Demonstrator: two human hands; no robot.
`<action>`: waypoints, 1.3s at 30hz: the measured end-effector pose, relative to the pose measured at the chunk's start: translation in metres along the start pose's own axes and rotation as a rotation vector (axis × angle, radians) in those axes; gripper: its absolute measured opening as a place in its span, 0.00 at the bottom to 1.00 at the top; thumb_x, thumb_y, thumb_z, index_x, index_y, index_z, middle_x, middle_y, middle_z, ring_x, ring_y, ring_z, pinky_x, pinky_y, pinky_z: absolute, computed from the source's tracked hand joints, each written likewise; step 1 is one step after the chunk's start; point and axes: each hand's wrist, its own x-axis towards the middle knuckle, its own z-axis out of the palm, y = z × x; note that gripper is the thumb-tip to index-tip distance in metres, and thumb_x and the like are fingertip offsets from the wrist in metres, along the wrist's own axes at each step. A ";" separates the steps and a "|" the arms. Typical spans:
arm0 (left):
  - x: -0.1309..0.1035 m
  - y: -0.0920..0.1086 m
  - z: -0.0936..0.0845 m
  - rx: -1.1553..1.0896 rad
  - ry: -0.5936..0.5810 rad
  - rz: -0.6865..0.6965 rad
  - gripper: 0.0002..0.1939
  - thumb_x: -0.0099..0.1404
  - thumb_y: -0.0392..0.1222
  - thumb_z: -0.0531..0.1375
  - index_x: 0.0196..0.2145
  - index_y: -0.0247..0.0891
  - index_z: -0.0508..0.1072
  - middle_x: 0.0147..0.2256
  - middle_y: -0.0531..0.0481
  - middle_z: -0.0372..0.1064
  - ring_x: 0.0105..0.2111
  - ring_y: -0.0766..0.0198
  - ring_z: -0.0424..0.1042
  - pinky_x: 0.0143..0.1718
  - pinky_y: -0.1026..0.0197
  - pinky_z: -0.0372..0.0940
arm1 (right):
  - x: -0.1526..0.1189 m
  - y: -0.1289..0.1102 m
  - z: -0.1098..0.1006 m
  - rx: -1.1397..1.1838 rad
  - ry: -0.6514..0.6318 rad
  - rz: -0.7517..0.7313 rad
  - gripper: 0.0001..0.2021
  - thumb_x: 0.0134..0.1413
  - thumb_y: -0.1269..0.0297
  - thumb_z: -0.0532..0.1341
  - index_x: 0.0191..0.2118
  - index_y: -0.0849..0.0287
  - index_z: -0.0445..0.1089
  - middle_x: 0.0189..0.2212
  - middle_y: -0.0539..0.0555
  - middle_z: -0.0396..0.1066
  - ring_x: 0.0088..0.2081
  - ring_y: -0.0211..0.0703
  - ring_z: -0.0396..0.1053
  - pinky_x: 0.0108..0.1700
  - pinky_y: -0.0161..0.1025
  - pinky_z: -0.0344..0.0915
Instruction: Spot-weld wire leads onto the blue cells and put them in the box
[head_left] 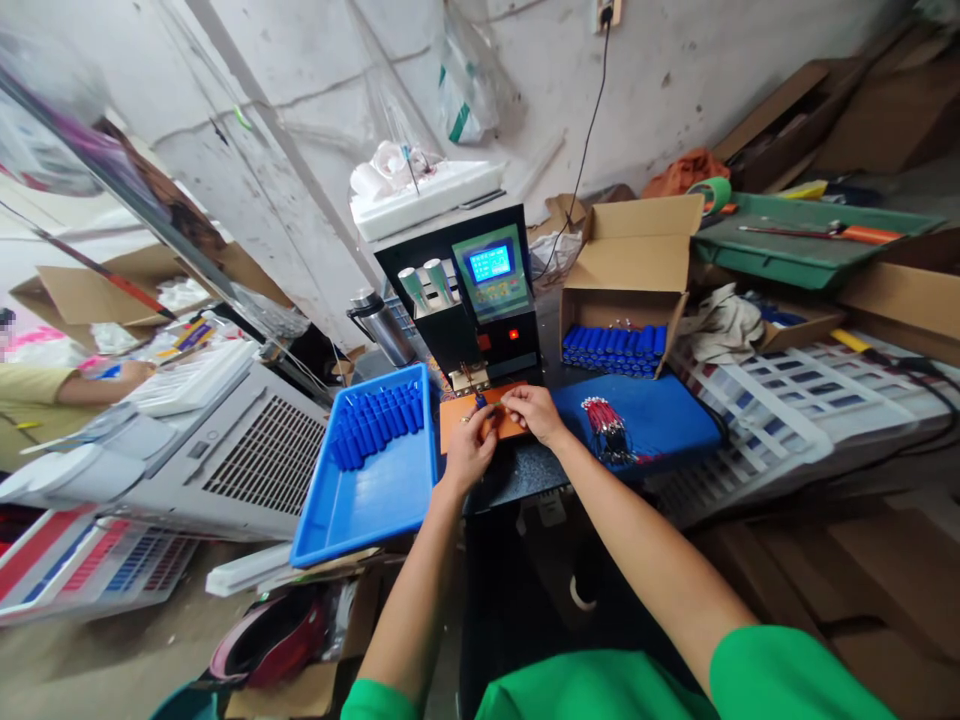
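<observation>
My left hand (471,447) is closed around a blue cylindrical battery cell (481,401), mostly hidden by the fingers, over an orange pad (452,425). Just above it are the electrode tips of a black spot welding machine (427,340) with a lit display. To the right, my right hand (534,412) pinches something too small to make out, close to the cell. A bundle of red and black wires (606,428) lies on a blue mat (675,405) beside my right forearm. Left of my left hand, several blue cells (379,418) line the far part of a blue tray (360,510).
An open cardboard box (637,260) of blue cells stands right of the machine. A steel flask (386,328) is at its left. Farther right sits a green tray (795,235) over white crates (742,430). Another person's arm (105,385) shows at far left, behind a grey cooler (255,445).
</observation>
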 end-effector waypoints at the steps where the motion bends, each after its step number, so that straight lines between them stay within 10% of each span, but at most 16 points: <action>1: 0.002 -0.001 0.001 0.008 -0.017 0.003 0.19 0.62 0.36 0.59 0.52 0.42 0.72 0.49 0.43 0.69 0.48 0.57 0.70 0.50 0.52 0.66 | 0.000 0.000 0.000 0.005 0.005 -0.001 0.14 0.40 0.54 0.67 0.22 0.59 0.68 0.14 0.46 0.63 0.15 0.30 0.54 0.17 0.31 0.47; 20: 0.016 0.005 -0.007 -0.279 0.014 -0.319 0.15 0.67 0.49 0.57 0.45 0.36 0.71 0.29 0.50 0.72 0.27 0.64 0.71 0.31 0.62 0.67 | 0.005 -0.001 0.003 -0.064 0.036 0.022 0.16 0.41 0.51 0.65 0.21 0.58 0.66 0.14 0.47 0.62 0.15 0.31 0.55 0.17 0.30 0.48; 39: 0.021 -0.014 0.008 -0.199 0.008 -0.236 0.08 0.66 0.45 0.57 0.38 0.38 0.71 0.33 0.49 0.72 0.33 0.62 0.70 0.37 0.61 0.65 | 0.008 0.003 0.005 -0.150 0.080 0.020 0.13 0.42 0.53 0.64 0.23 0.59 0.68 0.17 0.49 0.66 0.17 0.32 0.58 0.17 0.29 0.52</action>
